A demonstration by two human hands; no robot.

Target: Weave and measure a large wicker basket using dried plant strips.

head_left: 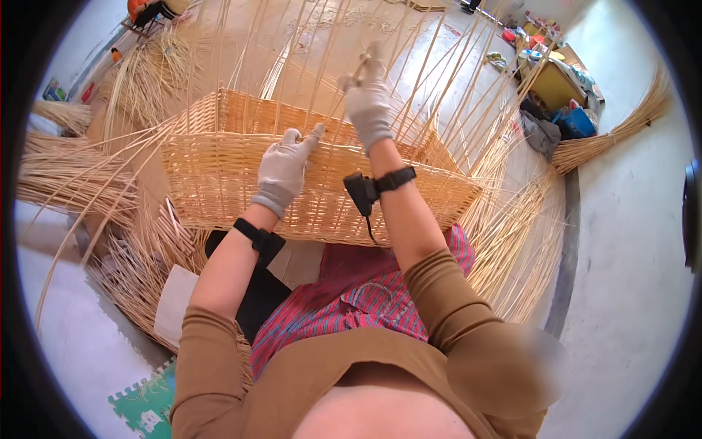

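Observation:
A half-woven rectangular wicker basket (pixel 219 183) rests against my lap, with long upright stakes (pixel 307 51) rising from its rim. My left hand (pixel 284 167), in a grey glove, presses against the near rim, with its fingers pinching a cane there. My right hand (pixel 368 99), also gloved, is raised above the basket and grips a thin cane (pixel 344 95) among the stakes. Both wrists wear black straps, and a small black device (pixel 362 192) hangs under the right one.
Bundles of loose cane (pixel 73 183) lie fanned on the floor to the left and to the right (pixel 512 241). A broom-like sheaf (pixel 614 135) lies at the right. Cluttered boxes and bags (pixel 556 88) stand at the back right. A green foam mat (pixel 146 406) is by my left elbow.

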